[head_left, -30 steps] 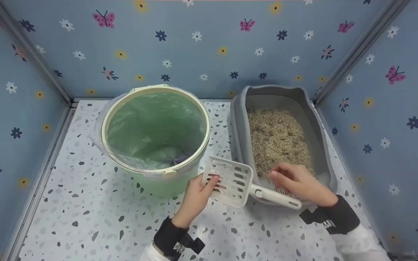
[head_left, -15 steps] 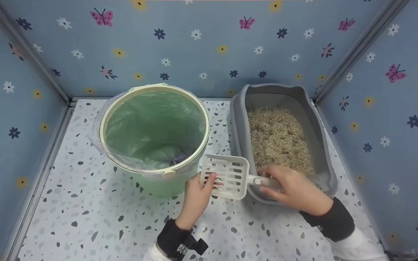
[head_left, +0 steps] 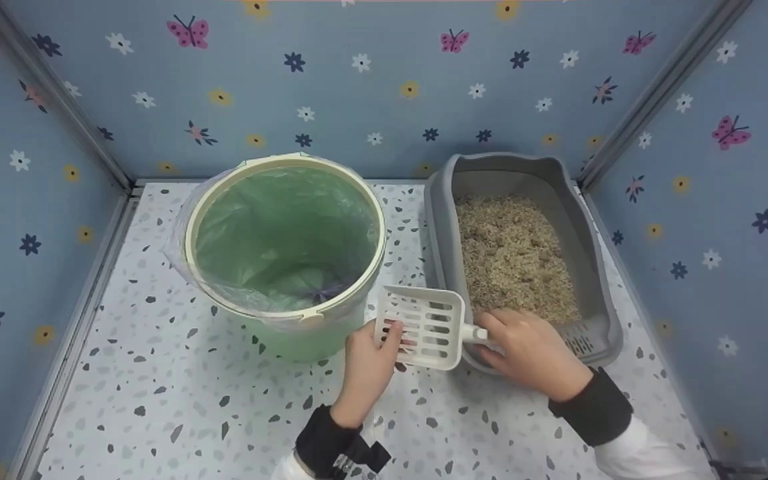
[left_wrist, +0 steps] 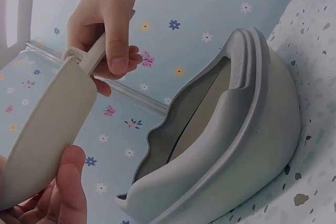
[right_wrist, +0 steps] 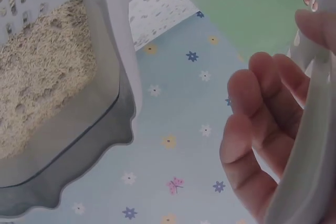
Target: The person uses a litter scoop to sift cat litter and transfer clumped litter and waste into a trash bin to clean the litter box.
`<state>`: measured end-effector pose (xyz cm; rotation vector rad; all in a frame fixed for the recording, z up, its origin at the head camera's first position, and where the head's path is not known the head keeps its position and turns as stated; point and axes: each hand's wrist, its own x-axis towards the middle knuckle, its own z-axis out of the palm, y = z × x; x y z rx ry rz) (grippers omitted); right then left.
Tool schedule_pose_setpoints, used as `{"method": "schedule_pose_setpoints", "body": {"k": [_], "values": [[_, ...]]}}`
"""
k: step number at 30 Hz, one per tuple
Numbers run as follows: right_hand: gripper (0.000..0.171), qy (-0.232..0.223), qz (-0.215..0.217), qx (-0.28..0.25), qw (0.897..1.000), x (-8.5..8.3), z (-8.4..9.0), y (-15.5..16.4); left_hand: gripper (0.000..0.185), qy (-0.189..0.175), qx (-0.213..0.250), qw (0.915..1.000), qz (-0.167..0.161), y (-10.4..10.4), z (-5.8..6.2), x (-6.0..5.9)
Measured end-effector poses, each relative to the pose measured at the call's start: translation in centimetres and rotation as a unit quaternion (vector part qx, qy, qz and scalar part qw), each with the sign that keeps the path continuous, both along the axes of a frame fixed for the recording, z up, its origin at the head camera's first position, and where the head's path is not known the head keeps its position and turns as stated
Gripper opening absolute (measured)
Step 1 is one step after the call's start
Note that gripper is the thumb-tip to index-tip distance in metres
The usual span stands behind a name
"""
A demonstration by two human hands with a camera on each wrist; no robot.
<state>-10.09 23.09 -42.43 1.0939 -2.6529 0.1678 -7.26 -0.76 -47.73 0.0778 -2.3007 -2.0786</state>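
A white slotted litter scoop (head_left: 426, 327) hovers between the bin and the litter box, its underside showing as the scoop (left_wrist: 47, 129) in the left wrist view. My left hand (head_left: 369, 363) holds the scoop's near-left edge with its fingers under the slots. My right hand (head_left: 531, 350) grips the scoop's handle over the near-left corner of the grey litter box (head_left: 439, 227), which is filled with tan litter (head_left: 511, 257). The right wrist view shows curled fingers (right_wrist: 257, 129) around the handle and the litter box (right_wrist: 105, 98).
A cream bin with a green liner (head_left: 284, 237) stands left of the scoop, a dark scrap at its bottom. The speckled floor (head_left: 157, 387) is walled by blue flowered panels on three sides. The litter box sits against the right wall.
My right hand slid up the handle toward the scoop head and closed around it. The scoop swung so its handle points at the litter box. The left hand kept its hold.
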Motion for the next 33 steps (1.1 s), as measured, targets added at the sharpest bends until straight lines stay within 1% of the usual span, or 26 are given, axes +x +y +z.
{"method": "schedule_pose_setpoints", "body": {"k": [4, 6, 10, 13, 15, 17, 19, 20, 22, 24, 25, 26, 27, 29, 30, 31, 33], "values": [[0.030, -0.005, -0.023, 0.009, 1.000, 0.1, -0.2, -0.1, 0.023, 0.000, -0.006, 1.0000, 0.001, 0.2, 0.2, 0.2], [0.028, 0.001, -0.030, 0.015, 0.999, 0.2, -0.3, -0.1, 0.022, 0.003, -0.013, 0.9999, 0.002, 0.2, 0.4, 0.3], [0.026, 0.010, -0.031, 0.026, 0.999, 0.2, -0.4, 0.0, 0.022, 0.009, -0.030, 0.9995, 0.005, 0.3, 0.4, 0.4], [0.025, 0.016, -0.031, 0.032, 0.999, 0.2, -0.5, 0.1, 0.023, 0.008, -0.030, 0.9995, 0.002, 0.3, 0.4, 0.5], [0.024, 0.023, -0.029, 0.030, 0.999, 0.1, -0.5, 0.2, 0.026, 0.006, -0.018, 0.9998, -0.008, 0.2, 0.4, 0.6], [0.022, 0.031, -0.028, 0.028, 0.999, 0.0, -0.5, 0.2, 0.028, -0.003, -0.004, 0.9998, -0.021, 0.0, 1.4, 0.9], [0.021, 0.039, -0.027, 0.024, 0.999, -0.2, -0.5, 0.4, 0.032, -0.009, 0.009, 0.9992, -0.037, -0.3, 1.7, 0.9], [0.021, 0.047, -0.027, 0.022, 0.998, -0.3, -0.4, 0.5, 0.035, -0.015, 0.006, 0.9988, -0.045, -0.5, 1.8, 0.9], [0.022, 0.057, -0.031, 0.022, 0.998, -0.7, -0.3, 1.0, 0.038, -0.024, -0.021, 0.9978, -0.058, -1.1, 2.1, 0.9], [0.023, 0.065, -0.040, 0.023, 0.997, -1.3, -0.2, 1.6, 0.042, -0.017, -0.067, 0.9954, -0.066, -1.6, 1.4, 0.6], [0.024, 0.068, -0.046, 0.024, 0.996, -1.6, -0.2, 2.0, 0.043, -0.009, -0.097, 0.9928, -0.070, -1.8, 1.5, 0.6], [0.024, 0.067, -0.056, 0.027, 0.996, -1.9, -0.1, 2.4, 0.041, 0.005, -0.125, 0.9895, -0.072, -2.1, 1.7, 0.6], [0.024, 0.062, -0.067, 0.030, 0.995, -2.1, -0.1, 2.9, 0.038, 0.026, -0.149, 0.9857, -0.074, -2.3, 1.8, 0.7], [0.023, 0.048, -0.092, 0.034, 0.994, -2.7, -0.1, 3.8, 0.030, 0.088, -0.186, 0.9755, -0.078, -2.8, 2.3, 0.9], [0.023, 0.039, -0.106, 0.037, 0.993, -3.0, -0.1, 4.2, 0.025, 0.129, -0.199, 0.9682, -0.080, -3.0, 2.6, 1.1], [0.021, 0.029, -0.119, 0.038, 0.992, -3.2, -0.1, 4.7, 0.021, 0.175, -0.210, 0.9588, -0.079, -3.3, 2.9, 1.2], [0.021, 0.009, -0.142, 0.036, 0.989, -3.6, 0.0, 5.5, 0.010, 0.270, -0.211, 0.9366, -0.074, -4.0, 3.8, 1.3]]}}
